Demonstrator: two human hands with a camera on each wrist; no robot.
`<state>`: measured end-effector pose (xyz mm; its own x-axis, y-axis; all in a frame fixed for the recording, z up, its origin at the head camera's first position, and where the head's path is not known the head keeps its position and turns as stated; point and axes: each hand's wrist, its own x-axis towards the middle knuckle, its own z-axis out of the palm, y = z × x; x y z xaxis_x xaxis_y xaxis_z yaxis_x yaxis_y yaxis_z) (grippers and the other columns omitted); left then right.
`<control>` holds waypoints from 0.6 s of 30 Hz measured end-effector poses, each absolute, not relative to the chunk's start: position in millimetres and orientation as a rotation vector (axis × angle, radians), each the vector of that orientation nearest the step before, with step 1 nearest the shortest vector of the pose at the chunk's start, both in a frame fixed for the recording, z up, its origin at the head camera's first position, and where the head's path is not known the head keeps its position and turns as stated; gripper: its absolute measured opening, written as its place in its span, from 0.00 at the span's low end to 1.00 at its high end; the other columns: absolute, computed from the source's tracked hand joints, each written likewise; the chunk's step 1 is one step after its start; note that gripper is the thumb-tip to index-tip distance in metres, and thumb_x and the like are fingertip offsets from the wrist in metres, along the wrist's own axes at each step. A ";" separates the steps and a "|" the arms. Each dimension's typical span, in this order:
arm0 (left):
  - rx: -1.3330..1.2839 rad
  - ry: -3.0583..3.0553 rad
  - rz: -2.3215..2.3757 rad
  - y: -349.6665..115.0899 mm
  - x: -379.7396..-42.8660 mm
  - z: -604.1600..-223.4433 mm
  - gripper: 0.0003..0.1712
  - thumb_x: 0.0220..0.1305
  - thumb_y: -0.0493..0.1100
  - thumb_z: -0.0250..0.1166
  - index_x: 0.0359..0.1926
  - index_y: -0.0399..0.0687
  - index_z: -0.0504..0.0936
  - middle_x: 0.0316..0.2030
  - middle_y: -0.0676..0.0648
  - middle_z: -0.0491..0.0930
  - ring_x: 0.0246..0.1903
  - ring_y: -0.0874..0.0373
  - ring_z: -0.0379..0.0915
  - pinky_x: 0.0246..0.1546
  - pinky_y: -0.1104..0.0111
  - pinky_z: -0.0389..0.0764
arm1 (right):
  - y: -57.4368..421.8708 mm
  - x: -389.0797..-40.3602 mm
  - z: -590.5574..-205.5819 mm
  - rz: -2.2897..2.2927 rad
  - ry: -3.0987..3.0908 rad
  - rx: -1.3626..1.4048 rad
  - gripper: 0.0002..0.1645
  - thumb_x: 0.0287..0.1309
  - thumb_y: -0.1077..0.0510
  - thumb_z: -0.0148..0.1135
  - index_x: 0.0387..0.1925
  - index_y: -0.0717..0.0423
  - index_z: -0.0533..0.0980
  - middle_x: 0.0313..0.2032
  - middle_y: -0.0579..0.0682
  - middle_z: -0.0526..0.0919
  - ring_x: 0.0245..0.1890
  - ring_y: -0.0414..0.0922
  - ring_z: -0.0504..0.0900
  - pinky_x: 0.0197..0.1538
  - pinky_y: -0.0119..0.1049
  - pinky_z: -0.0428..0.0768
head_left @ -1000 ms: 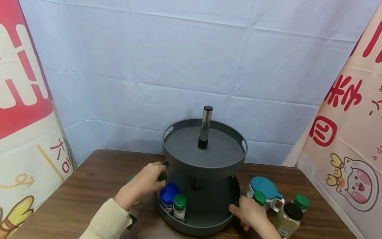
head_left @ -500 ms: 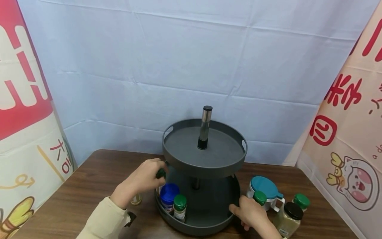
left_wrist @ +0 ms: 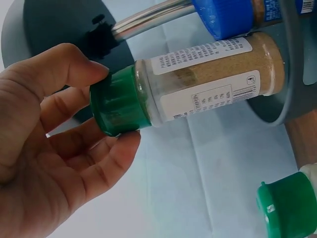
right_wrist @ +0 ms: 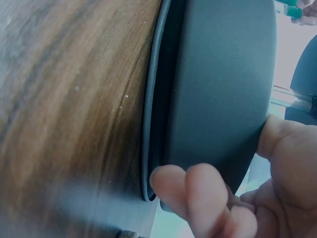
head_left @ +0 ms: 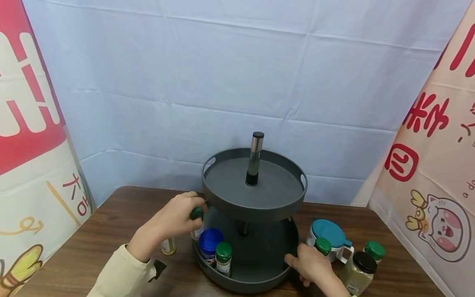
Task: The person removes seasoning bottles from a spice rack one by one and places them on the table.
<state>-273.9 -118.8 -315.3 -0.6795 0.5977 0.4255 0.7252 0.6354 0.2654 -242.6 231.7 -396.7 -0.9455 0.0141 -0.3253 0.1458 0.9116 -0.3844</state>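
My left hand [head_left: 168, 220] pinches the green cap of a spice jar [left_wrist: 208, 79] between thumb and fingers. Brown powder fills part of this clear, labelled jar, and its base is right by the lower tray's rim. The dark grey two-tier turntable [head_left: 259, 264] stands at the middle of the table. At its lower right, my right hand [head_left: 313, 264] grips the lower tray's edge, thumb over the rim and fingers curled outside. Inside the lower tray, near the left hand, are a blue-lidded container [head_left: 210, 241] and another green-capped jar [head_left: 224, 258].
Another jar [head_left: 168, 246] stands left of the turntable, partly behind the left wrist. To the right are a blue-lidded pitcher [head_left: 328, 234], a black-capped jar [head_left: 359, 272] and green-capped jars [head_left: 375, 251]. The upper tray [head_left: 230, 177] overhangs the lower one.
My left hand has shifted a little to the left, and the green-capped jar in it has moved the same way. The right hand and turntable have stayed put.
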 end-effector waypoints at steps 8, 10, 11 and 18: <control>-1.102 -2.549 -0.592 -122.0 -268.9 -312.9 0.09 0.47 0.33 0.64 0.33 0.46 0.82 0.32 0.53 0.73 0.27 0.62 0.65 0.25 0.72 0.71 | 231.7 -242.2 -396.7 -0.598 2.757 0.110 0.20 0.57 0.49 0.56 0.18 0.59 0.73 0.13 0.54 0.76 0.13 0.47 0.75 0.23 0.41 0.74; -1.108 -2.544 -0.591 -123.1 -267.9 -313.0 0.09 0.47 0.33 0.65 0.33 0.47 0.82 0.32 0.53 0.73 0.27 0.62 0.65 0.26 0.72 0.71 | 231.7 -242.1 -396.8 -0.598 2.760 0.107 0.21 0.57 0.49 0.56 0.18 0.59 0.73 0.12 0.54 0.76 0.13 0.47 0.75 0.23 0.41 0.74; -1.111 -2.542 -0.590 -123.7 -267.4 -313.1 0.09 0.48 0.33 0.65 0.33 0.47 0.82 0.32 0.53 0.73 0.27 0.62 0.65 0.26 0.72 0.71 | 231.6 -242.0 -396.9 -0.599 2.761 0.107 0.21 0.57 0.49 0.56 0.17 0.59 0.73 0.12 0.54 0.76 0.13 0.47 0.75 0.23 0.41 0.74; -1.114 -2.526 -0.628 -133.5 -259.3 -315.7 0.10 0.48 0.33 0.63 0.32 0.49 0.82 0.32 0.55 0.73 0.26 0.63 0.66 0.25 0.73 0.71 | 231.2 -241.7 -396.8 -0.591 2.768 0.115 0.21 0.57 0.49 0.56 0.17 0.59 0.74 0.12 0.53 0.75 0.13 0.47 0.75 0.23 0.41 0.74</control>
<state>-259.3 -133.5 -315.7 -0.6501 0.6177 0.4426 0.7530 0.6016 0.2666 -241.7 231.2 -396.8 -0.9494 0.0141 -0.3137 0.1410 0.9118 -0.3858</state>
